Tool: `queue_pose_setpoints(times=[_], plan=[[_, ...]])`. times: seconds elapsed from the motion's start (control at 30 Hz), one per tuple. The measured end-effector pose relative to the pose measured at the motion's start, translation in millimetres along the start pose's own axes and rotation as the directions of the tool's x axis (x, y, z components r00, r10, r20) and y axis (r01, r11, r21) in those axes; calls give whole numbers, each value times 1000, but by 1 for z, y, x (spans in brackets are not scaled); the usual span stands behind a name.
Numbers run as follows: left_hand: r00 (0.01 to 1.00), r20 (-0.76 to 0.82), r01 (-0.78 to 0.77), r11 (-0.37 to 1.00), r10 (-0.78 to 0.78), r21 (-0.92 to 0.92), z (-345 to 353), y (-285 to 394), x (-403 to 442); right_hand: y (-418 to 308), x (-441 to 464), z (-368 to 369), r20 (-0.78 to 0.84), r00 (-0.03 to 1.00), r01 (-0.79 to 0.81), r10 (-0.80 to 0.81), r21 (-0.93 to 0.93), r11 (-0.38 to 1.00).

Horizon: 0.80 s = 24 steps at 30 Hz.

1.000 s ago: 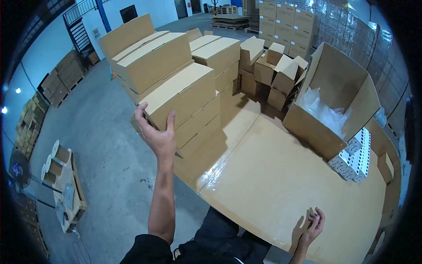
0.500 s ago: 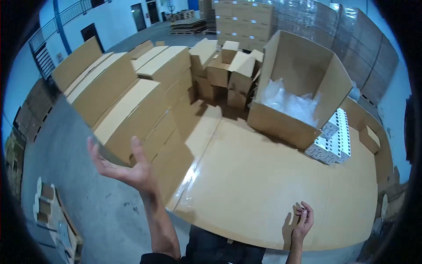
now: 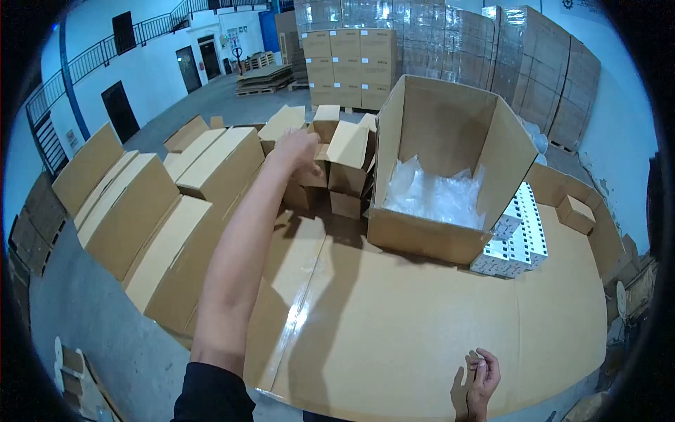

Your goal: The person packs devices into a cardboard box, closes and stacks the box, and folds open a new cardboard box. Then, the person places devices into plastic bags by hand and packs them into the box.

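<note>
My left hand (image 3: 298, 150) is stretched far forward at the group of small open cardboard boxes (image 3: 347, 144). Its fingers bend down at the left box of that group, and their tips are partly hidden, so I cannot see whether they grip it. Near the front edge of the cardboard-covered table (image 3: 408, 323), my right hand (image 3: 482, 375) hovers low or rests, fingers loosely curled and slightly apart, holding nothing. Between the two stands a large open carton (image 3: 429, 235) with clear plastic wrap (image 3: 436, 193) inside.
Black-and-white patterned small boxes (image 3: 513, 243) are stacked right of the large carton. A small brown box (image 3: 576, 214) sits at the table's right rim. Long cardboard cartons (image 3: 133, 190) line the left side. Wrapped pallet stacks (image 3: 450, 42) stand behind.
My left hand has swung from the left side, where it was raised with spread fingers, forward to the small boxes. The view has tilted up slightly; my right hand stays near the front edge.
</note>
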<state>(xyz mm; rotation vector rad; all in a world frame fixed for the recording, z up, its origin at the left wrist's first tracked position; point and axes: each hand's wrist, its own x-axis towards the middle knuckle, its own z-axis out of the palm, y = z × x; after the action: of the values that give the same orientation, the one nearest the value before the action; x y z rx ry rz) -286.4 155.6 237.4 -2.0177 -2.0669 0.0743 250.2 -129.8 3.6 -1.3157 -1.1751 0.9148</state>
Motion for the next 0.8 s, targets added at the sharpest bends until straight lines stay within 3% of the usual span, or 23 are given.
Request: queue_pose_setpoints(times=[0.03, 0.1, 0.17, 0.3, 0.37, 0.4, 0.47, 0.57, 0.63, 0.7, 0.8], plan=[[1000, -9, -4, 1000, 4, 3, -2, -1, 12, 3, -1, 0, -6, 1000, 6, -6, 5, 1000], [937, 344, 64, 998, -52, -25, -4, 1, 33, 6, -1, 1, -20, 1000, 7, -5, 57, 998], [945, 324, 45, 999, -48, 16, 13, 2, 48, 5, -1, 1, -23, 1000, 3, -3, 37, 999], [883, 465, 3, 990, 64, -142, 18, 18, 50, -1, -1, -1, -23, 1000, 7, -9, -81, 997], [883, 461, 110, 993, -82, -35, 27, 19, 54, 2, -1, 5, -47, 999, 0, 0, 1, 1000], [883, 463, 108, 994, -79, -35, 43, 13, 63, 3, -2, 6, -69, 998, -4, 10, 81, 997], [958, 271, 108, 993, -91, -49, 78, -1, 80, 0, -1, 5, -57, 998, 8, -6, 41, 999], [978, 142, 176, 970, -153, -168, 70, -6, 75, 3, -2, 2, -41, 999, 19, -18, 19, 1000], [980, 115, 181, 965, -162, -189, 47, -7, 68, 3, -2, 1, -34, 999, 17, -16, 31, 999], [982, 87, 181, 960, -166, -212, 21, -7, 63, 1, -1, 0, -38, 999, 14, -17, -75, 997], [984, -101, 119, 968, -144, -221, -15, -15, 61, 2, -1, -1, -33, 999, 36, -38, -52, 998]])
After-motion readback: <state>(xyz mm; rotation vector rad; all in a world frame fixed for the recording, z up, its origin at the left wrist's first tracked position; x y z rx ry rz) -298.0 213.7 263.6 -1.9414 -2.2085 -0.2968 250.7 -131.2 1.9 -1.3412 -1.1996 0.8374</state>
